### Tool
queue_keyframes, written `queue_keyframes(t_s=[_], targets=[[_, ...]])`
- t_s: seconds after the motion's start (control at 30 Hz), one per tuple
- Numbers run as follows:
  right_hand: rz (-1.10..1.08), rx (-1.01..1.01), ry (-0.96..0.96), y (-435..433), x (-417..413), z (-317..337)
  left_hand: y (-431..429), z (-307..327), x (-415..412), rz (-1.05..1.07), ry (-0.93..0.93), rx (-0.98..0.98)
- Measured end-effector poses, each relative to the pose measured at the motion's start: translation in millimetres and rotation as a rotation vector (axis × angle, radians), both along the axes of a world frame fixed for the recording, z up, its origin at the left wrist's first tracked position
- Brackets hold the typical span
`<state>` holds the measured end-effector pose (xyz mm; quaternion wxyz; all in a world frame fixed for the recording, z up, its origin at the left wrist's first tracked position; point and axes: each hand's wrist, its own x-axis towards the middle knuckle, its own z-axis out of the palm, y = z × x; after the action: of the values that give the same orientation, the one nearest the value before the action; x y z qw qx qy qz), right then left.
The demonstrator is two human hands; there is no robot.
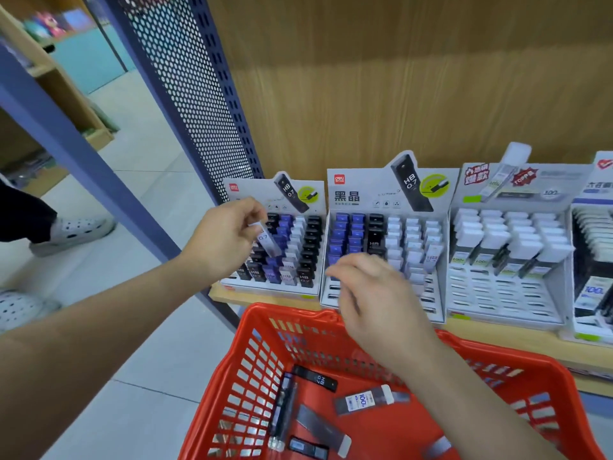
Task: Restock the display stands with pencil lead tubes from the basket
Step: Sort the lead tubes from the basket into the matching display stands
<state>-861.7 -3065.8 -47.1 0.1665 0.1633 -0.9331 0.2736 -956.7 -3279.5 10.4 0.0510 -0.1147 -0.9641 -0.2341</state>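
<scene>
left hand (225, 237) pinches a slim, pale translucent plastic lead tube marked 0.7 (267, 242) by its upper end, above the grey card display stand (265, 288) just beyond that hand. right hand (374, 293) is blurred (grip can't be told), above the red plastic mesh basket (288, 310). the tube looks light, stiff, slick: pinch the flat sides near its top.

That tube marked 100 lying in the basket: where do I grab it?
Pinch the tube across its long edges near the middle, coming straight down from above: it lies flat on the basket floor, ends pointing left and right.
</scene>
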Motion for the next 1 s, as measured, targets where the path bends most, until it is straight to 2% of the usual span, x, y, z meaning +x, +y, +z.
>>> queue_keyframes(t_s=[0.13,0.3,0.57,0.77,1.0], targets=[[0.168,0.185,-0.265,-28,0,-7,-21,2,0,0.027,0.034,-0.052],[0.146,0.333,-0.48,-47,-1,-23,-45,-7,3,0.08,0.012,-0.166],[0.096,0.414,-0.431,-57,-5,-34,-56,-13,-7,0.079,0.028,-0.108],[0.108,0.407,-0.425,-60,-10,-35,-56,-31,-8,-0.006,-0.071,-0.214],[0.105,0.413,-0.44,-61,-13,-37,-59,-44,-6,-0.018,-0.054,-0.273]])
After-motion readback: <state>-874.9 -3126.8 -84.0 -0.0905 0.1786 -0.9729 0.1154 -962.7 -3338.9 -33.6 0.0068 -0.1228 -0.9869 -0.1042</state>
